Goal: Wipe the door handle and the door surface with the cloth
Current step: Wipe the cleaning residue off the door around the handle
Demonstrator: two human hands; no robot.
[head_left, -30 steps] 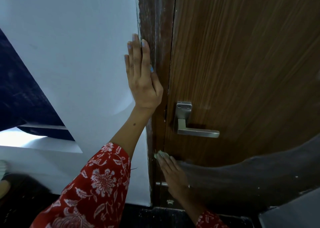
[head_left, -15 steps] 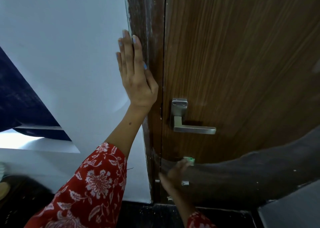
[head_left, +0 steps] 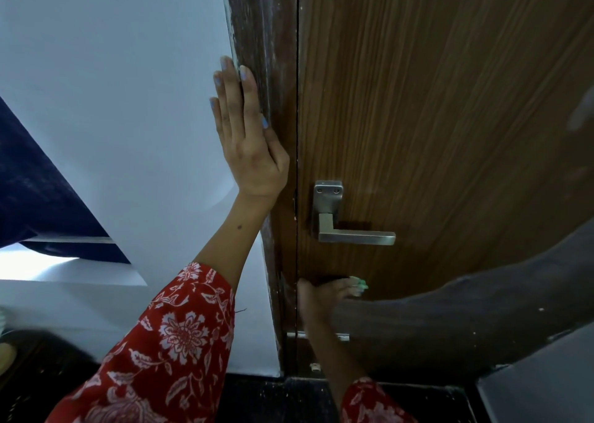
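One small wad of pale green cloth [head_left: 358, 286] shows at the fingertips of the right hand [head_left: 321, 300], pressed against the wooden door [head_left: 450, 117] just below the metal handle [head_left: 353, 234]. That hand's grip is closed around the cloth, with most of the fabric hidden beneath the fingers. The handle's lever juts out to the right, apart from the cloth and untouched.

Wiping the panel well, I'd judge, means keeping the cloth flat and following the grain in overlapping passes, then folding it round the lever and its plate rather than dabbing.

Left of the door, the left hand [head_left: 247, 139] lies flat and spread, empty, across the edge where the scuffed dark frame [head_left: 257, 36] meets the white wall [head_left: 112, 85]. A red floral sleeve [head_left: 173, 342] covers that forearm. A dark grey shape crosses the lower right; I cannot tell what it is. Near the bottom, the floor [head_left: 257, 400] looks black.
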